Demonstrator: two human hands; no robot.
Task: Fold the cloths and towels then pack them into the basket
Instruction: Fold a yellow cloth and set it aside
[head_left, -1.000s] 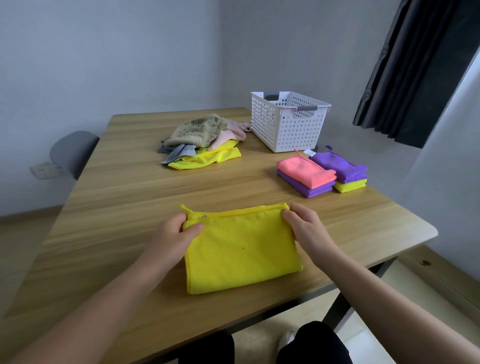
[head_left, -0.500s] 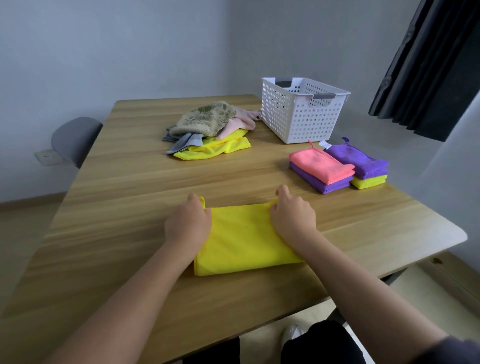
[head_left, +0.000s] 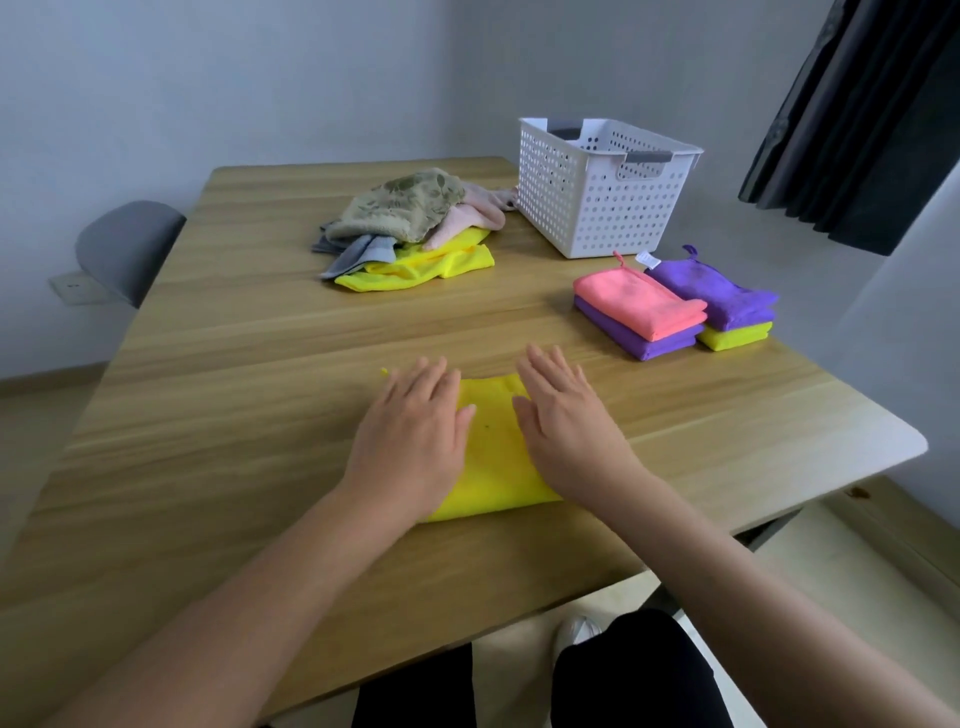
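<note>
My left hand (head_left: 410, 441) and right hand (head_left: 566, 426) lie flat, fingers straight, gripping nothing, pressing the cloth (head_left: 493, 452) beneath them; the basket (head_left: 597, 208) sits well beyond my right hand. Lifting unevenly could let the fold spring open

Soft, even daylight lights the scene at moderate brightness. The light wooden table (head_left: 234, 415) carries a dull sheen, washed palest at its rounded corner at the right of the frame. Shadows are faint and blurred, the clearest at the foot of the white perforated plastic basket (head_left: 597, 208). Wide-angle distortion bows the table edges and stretches the lower corners. Detail is slightly soft throughout.
</note>
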